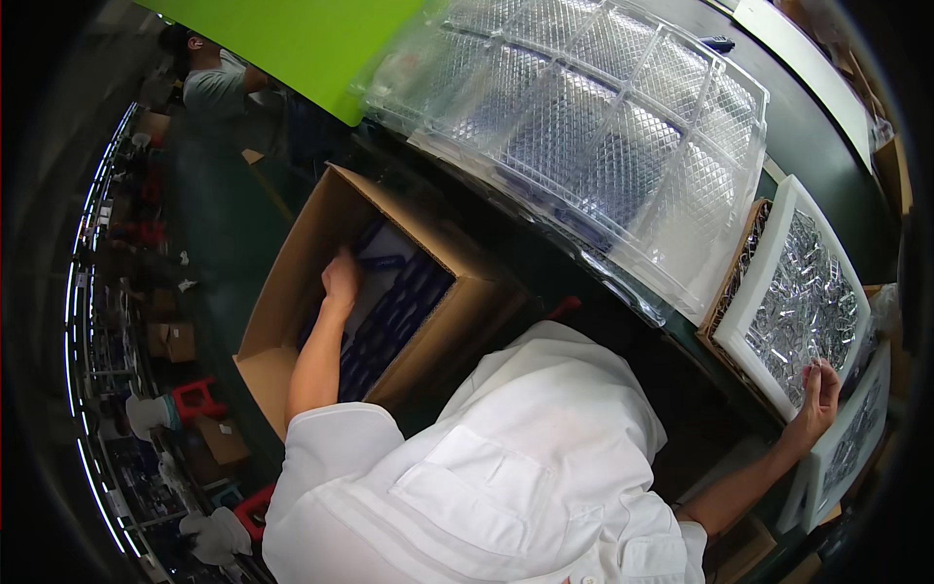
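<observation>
My left hand (341, 277) reaches down into an open cardboard box (282, 263). Its fingers are closed on one end of a slim dark blue piece (382, 263). Below it in the box lie rows of similar dark blue pieces (389, 316), partly in shadow. On the far right my right hand (819, 401) is pinched at the near edge of a white-rimmed tray (744, 341), which is full of small shiny metal parts (803, 282). Whatever is between those fingertips is too small to make out.
Stacked clear plastic trays (671, 127) with a diamond-textured surface cover the table ahead. A bright green panel (292, 44) stands at the upper left. Another white tray (851, 438) sits by my right forearm. A person (219, 83) works at the far left.
</observation>
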Demonstrator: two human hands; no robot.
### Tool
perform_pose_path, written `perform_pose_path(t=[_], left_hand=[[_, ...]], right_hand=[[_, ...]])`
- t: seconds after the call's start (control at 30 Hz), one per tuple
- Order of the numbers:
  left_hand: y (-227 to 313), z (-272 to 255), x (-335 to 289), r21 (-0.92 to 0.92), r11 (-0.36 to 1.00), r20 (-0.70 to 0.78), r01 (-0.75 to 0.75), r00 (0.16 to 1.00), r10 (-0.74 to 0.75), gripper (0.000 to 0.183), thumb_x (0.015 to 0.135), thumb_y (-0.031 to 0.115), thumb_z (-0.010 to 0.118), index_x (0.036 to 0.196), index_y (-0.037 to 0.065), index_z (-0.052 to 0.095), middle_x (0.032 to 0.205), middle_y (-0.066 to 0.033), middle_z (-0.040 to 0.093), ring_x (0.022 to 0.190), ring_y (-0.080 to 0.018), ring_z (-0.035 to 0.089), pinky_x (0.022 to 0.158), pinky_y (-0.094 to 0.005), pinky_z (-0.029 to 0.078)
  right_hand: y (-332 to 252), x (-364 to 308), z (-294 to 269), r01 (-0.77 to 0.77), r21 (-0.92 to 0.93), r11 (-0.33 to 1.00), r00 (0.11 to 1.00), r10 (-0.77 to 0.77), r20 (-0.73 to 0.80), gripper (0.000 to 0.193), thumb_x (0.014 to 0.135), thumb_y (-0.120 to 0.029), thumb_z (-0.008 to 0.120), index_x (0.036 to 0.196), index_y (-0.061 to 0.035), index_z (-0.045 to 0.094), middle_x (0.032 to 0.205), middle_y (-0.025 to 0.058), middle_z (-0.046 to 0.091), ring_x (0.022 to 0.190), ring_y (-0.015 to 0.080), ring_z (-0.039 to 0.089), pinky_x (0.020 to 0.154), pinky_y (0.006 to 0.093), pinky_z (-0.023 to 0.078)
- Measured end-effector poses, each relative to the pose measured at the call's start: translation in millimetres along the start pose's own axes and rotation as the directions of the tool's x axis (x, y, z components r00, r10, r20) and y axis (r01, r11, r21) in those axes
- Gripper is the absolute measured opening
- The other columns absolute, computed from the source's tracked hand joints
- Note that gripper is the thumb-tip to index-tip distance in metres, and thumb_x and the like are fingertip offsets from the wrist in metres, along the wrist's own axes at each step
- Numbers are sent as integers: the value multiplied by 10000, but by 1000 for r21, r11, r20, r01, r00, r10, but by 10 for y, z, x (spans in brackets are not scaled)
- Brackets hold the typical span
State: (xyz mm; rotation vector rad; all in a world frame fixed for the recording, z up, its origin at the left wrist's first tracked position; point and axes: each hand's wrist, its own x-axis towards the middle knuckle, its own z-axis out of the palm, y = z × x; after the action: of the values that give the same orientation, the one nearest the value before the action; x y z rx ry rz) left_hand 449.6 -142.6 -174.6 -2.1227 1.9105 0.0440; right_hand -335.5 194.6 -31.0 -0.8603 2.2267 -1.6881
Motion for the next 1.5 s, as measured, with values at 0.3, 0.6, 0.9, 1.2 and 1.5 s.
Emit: perform_pose_path(t=[0.3,0.6,0.9,1.2,1.5], left_hand=[[-350,1210,876,-615,721,414,319,909,-50,586,1075,555,417,1262,89,719,1117,-250,728,1078,-373,708,906,-489,545],[-68,512,367,-821,-85,562,565,771,-300,452,1069,374,552,1337,26,660,1080,-133,725,968,-228,718,804,-364,575],[1000,-2130,-1663,-933,-13,-357,-360,928,-105,514,1085,295,481,1461,-54,494,1123,-127,662,929,-186,662,844,-289,546],[3611,-2234,-2402,-953,-54,47,298,322,945,587,1108,367,472,1541,-26,425,1055,-131,673,787,-141,655,732,-273,539],[3974,-2059,-2484,-959,39,62,281,74,995,524,1084,323,449,1474,-25,481,1077,-125,677,787,-127,636,710,-275,528]], right_hand=[[-419,-155,436,-46,223,974,998,54,-33,143,956,5,737,1094,3,701,951,43,716,847,112,674,799,256,543],[-352,-338,456,-87,372,924,990,123,-75,157,945,14,759,1095,19,714,967,43,730,850,92,675,785,227,537],[-572,-383,537,-91,410,908,990,126,-60,178,934,38,750,1108,30,716,986,55,731,866,102,686,797,237,549],[-1344,-780,774,194,370,908,952,-266,153,231,785,110,780,982,5,721,1275,180,637,1158,251,624,986,365,490],[-1340,-872,911,361,-241,901,928,-321,189,131,766,46,779,853,-7,696,1311,199,667,1055,301,709,772,369,591]])
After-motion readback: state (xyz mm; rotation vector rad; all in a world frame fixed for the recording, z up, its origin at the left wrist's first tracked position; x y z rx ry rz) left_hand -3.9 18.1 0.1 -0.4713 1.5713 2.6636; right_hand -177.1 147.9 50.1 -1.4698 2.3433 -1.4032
